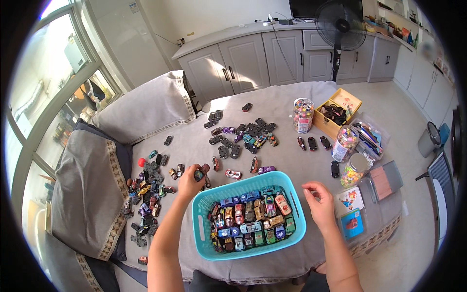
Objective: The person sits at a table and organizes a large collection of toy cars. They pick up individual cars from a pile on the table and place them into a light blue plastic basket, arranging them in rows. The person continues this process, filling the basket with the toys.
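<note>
My left hand (189, 183) is closed round a dark toy car (198, 175), above the cover just left of the turquoise basket (249, 256). A brownish toy car (205, 168) shows at its fingertips; whether it is gripped too, I cannot tell. Rows of colourful toy cars (249, 210) fill the basket, set closely side by side. Beyond the basket's right rim, my right hand (320, 200) hovers with loosely bent fingers apart and nothing visible in them. A white and red toy car (233, 174) lies just past the far rim.
Loose toy cars (253, 131) lie beyond the basket, with another heap (151, 187) and a red ball (141, 162) to the left. Jars of colourful bits (303, 116), a wooden box (327, 121) and a pen tray (372, 141) stand at right. A fan (339, 29) stands behind.
</note>
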Action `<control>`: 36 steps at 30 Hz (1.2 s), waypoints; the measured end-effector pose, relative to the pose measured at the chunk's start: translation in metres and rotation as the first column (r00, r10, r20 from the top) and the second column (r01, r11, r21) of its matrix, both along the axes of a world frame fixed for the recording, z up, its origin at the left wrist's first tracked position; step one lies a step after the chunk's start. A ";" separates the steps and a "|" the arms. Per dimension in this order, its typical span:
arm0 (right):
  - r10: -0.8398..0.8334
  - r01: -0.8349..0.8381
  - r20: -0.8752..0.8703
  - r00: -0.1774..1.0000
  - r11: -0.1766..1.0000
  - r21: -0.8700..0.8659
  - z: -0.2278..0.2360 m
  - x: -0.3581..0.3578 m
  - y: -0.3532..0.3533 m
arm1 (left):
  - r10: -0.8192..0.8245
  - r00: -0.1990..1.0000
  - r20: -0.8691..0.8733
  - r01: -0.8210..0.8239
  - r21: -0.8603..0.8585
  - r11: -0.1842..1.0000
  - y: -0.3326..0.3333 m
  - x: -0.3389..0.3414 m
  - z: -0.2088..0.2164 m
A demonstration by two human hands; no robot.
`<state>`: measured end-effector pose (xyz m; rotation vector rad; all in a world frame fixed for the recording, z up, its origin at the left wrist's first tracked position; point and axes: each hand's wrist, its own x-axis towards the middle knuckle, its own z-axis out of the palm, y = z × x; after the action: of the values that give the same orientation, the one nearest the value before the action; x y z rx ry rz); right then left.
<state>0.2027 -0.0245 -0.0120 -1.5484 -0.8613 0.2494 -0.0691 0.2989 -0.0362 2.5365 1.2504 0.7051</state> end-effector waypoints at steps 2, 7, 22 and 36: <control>0.002 -0.001 -0.009 1.000 0.999 0.032 0.002 -0.002 0.000 | -0.035 0.990 0.137 0.033 0.018 0.999 -0.001 -0.012 0.018; -0.008 0.011 -0.024 1.000 0.992 0.126 0.009 -0.004 -0.005 | -0.107 0.927 0.360 0.131 -0.043 0.990 -0.061 0.002 0.098; 0.363 -0.394 0.216 0.906 0.911 0.124 0.039 -0.021 -0.019 | -0.628 0.772 0.102 0.636 -0.125 0.762 -0.212 0.086 0.134; 0.198 -0.244 0.304 0.932 0.962 0.120 0.032 -0.036 -0.007 | -0.532 0.836 -0.133 0.537 0.008 0.843 -0.183 0.044 0.166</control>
<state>0.1664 -0.0319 0.0203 -1.3593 -1.2622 0.1137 -0.0248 0.1162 0.1302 2.8050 0.4908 0.4474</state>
